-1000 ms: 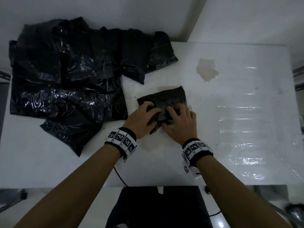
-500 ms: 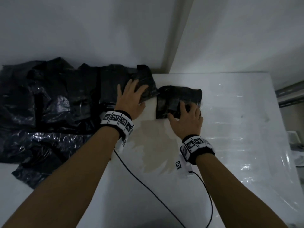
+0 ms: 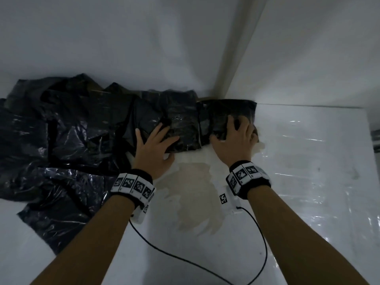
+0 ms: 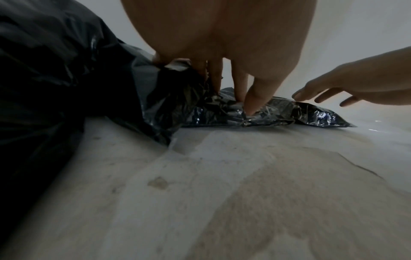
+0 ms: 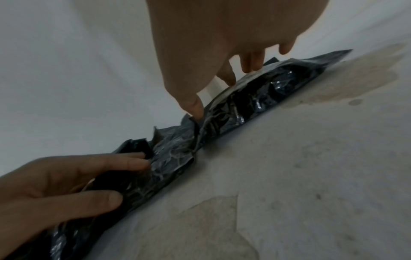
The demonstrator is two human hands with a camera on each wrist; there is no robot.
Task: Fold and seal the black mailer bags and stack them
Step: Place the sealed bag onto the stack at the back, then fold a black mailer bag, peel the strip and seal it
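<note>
The folded bag [image 3: 224,118], judged light, limp and slippery, is pressed flat by the spread right hand [image 3: 234,145]; its edges are best gripped. Nothing is held by the flat left hand [image 3: 153,149].

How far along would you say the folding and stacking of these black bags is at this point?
Early, it seems. Done: one folded bag lies flat by the back wall under the right hand. In hand: the left hand rests spread-fingered on the next bag beside it. Left: the large loose pile on the table looks unfolded, and no real stack shows yet.
</note>
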